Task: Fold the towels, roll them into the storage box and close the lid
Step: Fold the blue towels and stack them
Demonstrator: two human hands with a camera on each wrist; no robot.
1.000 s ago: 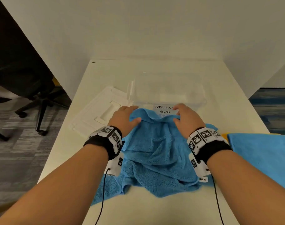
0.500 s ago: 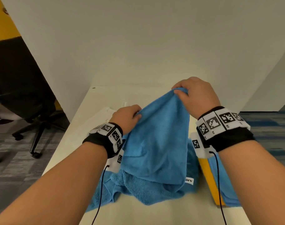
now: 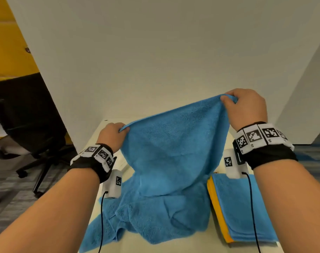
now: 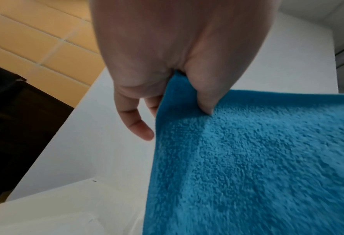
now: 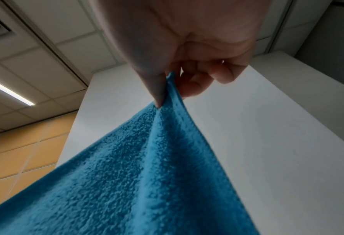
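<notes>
A blue towel [image 3: 172,152] hangs stretched between my two hands above the white table [image 3: 99,130], its lower part still bunched on the tabletop. My left hand [image 3: 112,133] pinches the towel's left corner [image 4: 187,98] between thumb and fingers. Higher up, my right hand [image 3: 245,105] pinches the right corner [image 5: 167,98]. The towel hides the storage box and its lid in the head view.
A folded stack of a blue towel [image 3: 246,207] over a yellow one [image 3: 218,214] lies on the table at the right. White partition walls [image 3: 155,52] stand behind the table. A black office chair [image 3: 28,125] is on the floor to the left.
Both hands have lifted the towel off the table and spread apart, pulling its top edge taut; the right hand has risen higher than the left. The head view has tilted up, away from the box.
</notes>
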